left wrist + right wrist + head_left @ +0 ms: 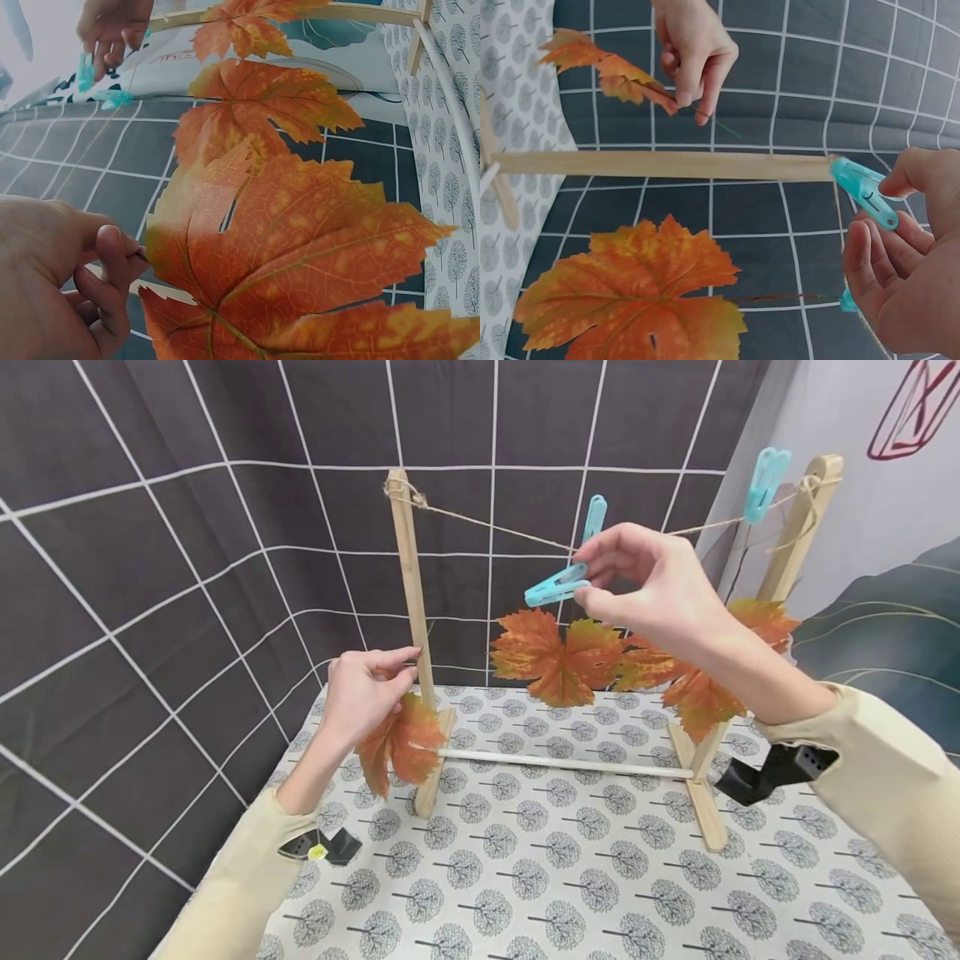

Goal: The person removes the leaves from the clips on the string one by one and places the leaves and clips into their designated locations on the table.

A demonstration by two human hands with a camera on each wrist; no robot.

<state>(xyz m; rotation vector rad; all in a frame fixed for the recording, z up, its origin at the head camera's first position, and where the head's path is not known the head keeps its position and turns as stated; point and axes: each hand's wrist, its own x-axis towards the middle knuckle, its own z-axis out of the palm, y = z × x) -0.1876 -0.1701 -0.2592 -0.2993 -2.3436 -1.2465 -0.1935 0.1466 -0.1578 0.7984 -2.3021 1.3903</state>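
Observation:
My left hand (367, 689) pinches the stem of an orange maple leaf (405, 743), which hangs below the fingers in front of the left wooden post. In the left wrist view that leaf (277, 255) fills much of the picture. My right hand (652, 577) holds a light blue clothespin (557, 585) between thumb and fingers, its tip pointing left. Just behind it, another blue clothespin (595, 517) sits on the twine (495, 527), with an orange leaf (562, 656) hanging under it. The right wrist view shows the held clothespin (866, 191) and the left hand (697, 60).
A wooden stand with a left post (410, 568), a right post (802, 527) and a white crossbar (562, 763) stands on a tree-print cloth (495, 877). Near the right post, a third clothespin (767, 485) grips the twine above more leaves (705, 693). A dark grid curtain (300, 568) hangs behind.

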